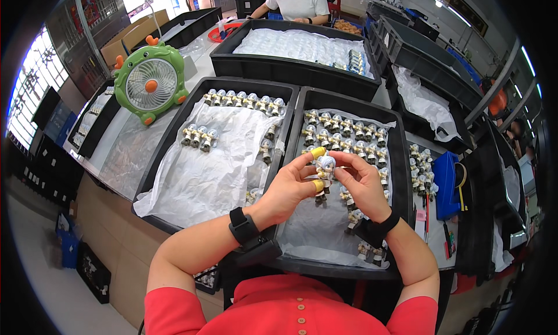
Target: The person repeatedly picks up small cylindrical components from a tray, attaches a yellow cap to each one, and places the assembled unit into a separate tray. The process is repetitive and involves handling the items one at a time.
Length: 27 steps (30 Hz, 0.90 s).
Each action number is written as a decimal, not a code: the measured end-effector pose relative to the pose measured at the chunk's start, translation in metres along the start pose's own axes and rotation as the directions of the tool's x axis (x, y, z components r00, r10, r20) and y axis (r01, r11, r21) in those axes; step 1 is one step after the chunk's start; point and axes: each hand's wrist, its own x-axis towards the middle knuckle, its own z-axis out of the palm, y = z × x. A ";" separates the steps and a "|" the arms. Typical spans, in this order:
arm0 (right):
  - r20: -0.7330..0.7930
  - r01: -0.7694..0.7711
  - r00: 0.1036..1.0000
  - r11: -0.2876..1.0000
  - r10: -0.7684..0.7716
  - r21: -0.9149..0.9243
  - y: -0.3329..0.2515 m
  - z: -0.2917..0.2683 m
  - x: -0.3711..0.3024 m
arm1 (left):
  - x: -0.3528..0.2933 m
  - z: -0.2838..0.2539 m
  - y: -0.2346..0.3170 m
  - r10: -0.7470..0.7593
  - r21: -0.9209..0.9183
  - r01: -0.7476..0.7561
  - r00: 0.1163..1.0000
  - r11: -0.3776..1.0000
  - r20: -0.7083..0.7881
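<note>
Between my two hands is a small figurine (326,165) with pale blue-white hair, a light outfit and dark boots. My left hand (294,185), with yellow covers on its thumb and a fingertip, pinches it from the left. The fingers of my right hand (365,182) close on its head and side from the right. Both hands are above the right black tray (325,264), where rows of similar figurines (347,128) lie on white paper. The left black tray (174,115) has a row of figurines (239,99) along its far side and several more (199,137) below.
A green animal-shaped fan (150,82) stands left of the trays. Beyond them sits a larger black tray (290,67) lined with clear plastic. More figurines (421,169), a blue bin (447,184) and a red pen (427,218) are at the right. Across the table is another person (297,4).
</note>
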 end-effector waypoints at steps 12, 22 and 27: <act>0.016 0.013 1.000 1.000 -0.013 0.024 0.000 0.001 -0.001 | 0.000 0.001 0.000 0.026 0.022 -0.026 0.999 0.999 -0.023; 0.033 0.028 0.999 1.000 -0.028 0.002 0.002 0.002 0.000 | 0.000 0.002 0.001 0.029 0.033 -0.028 0.999 0.999 -0.035; 0.040 0.028 0.999 1.000 -0.028 0.013 0.005 0.003 0.000 | 0.000 0.003 0.002 0.035 0.055 -0.033 0.999 0.998 -0.040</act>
